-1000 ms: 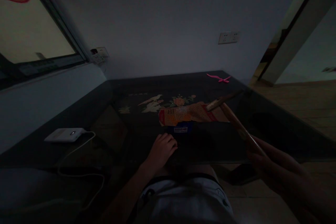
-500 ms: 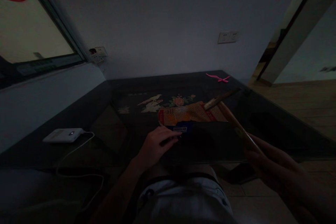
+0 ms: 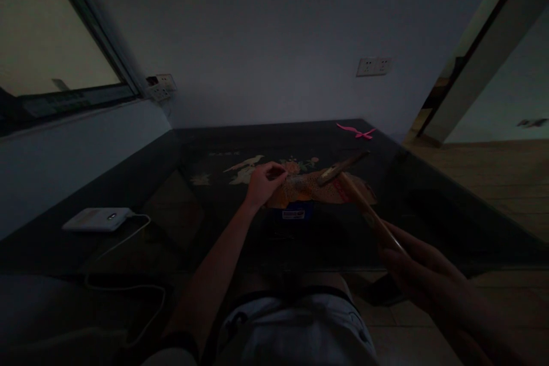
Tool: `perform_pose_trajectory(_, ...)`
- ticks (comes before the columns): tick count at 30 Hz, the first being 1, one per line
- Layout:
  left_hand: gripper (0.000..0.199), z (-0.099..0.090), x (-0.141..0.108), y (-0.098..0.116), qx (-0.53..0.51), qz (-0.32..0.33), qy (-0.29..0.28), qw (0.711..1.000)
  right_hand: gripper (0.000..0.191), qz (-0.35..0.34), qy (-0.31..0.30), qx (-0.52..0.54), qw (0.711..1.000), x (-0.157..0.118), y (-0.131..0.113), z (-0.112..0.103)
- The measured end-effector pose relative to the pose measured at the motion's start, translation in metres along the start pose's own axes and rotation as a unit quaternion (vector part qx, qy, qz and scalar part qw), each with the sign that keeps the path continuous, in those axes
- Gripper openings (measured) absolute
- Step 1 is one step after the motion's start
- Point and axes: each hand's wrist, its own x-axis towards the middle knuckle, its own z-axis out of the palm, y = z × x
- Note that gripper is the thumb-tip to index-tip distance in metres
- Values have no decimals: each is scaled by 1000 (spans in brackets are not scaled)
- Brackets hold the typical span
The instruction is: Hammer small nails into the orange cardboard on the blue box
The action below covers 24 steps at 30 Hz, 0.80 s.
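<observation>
Left hand [image 3: 262, 187] has moved from blue box [image 3: 295, 213] up to packet [image 3: 306, 187], grip unclear. Right hand [image 3: 418, 269] clenches hammer [image 3: 365, 207]; best kept clear of left fingers.

The left hand [image 3: 261, 185] and right hand [image 3: 422, 269] are bare. The short left sleeve [image 3: 171, 357] is pale with dark trim; pale clothing [image 3: 295, 326] with a dark band covers the lap.
</observation>
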Motion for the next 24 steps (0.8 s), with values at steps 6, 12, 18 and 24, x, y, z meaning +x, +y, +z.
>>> perform_pose_trajectory(6,8,-2,-3,-6,2,0,-31,1000,65,17,-27,-34,999,3,3,-4)
perform_pose_trajectory(12,6,-2,-4,-9,-7,3,-39,999,60,-7,-30,-39,999,10,7,-9)
perform_pose_trajectory(18,7,-1,-5,-14,-23,1,-42,999,62,-16,-63,-71,995,15,-2,-2)
perform_pose_trajectory(24,11,0,-5,-19,-38,-19,-59,997,66,-45,-74,-126,988,26,-41,15)
